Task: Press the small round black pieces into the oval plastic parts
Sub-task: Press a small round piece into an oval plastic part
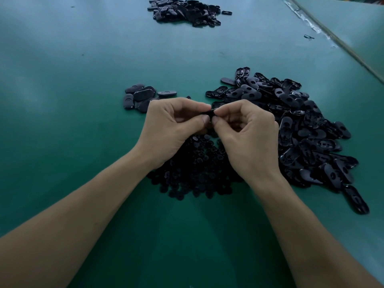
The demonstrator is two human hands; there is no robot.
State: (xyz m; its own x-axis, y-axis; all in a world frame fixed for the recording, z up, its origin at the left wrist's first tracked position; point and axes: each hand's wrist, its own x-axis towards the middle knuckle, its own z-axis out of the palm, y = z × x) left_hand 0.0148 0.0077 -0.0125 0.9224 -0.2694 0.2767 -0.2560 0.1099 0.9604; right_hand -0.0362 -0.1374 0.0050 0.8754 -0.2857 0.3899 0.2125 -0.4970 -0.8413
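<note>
- Our forearms (83, 215) reach in from 6 o'clock and meet mid-table.
- We curl the left hand (168, 129) and right hand (247, 138) together, thumbs and fingertips pinching one small black part (208, 113). Our fingers hide most of it, so we cannot tell its shape.
- Directly under our hands lies one heap of small round black pieces (197, 173), too many to count.
- At 3 o'clock sits one large heap of oval plastic parts (301, 132). At 10 o'clock there is a small cluster (141, 96) of about six. Far off at 12 o'clock lies a third heap (185, 11), with one stray oval (226, 12) just beside it.
- We work on a green mat (72, 90). A taped seam (336, 40) crosses at 1 to 2 o'clock.
</note>
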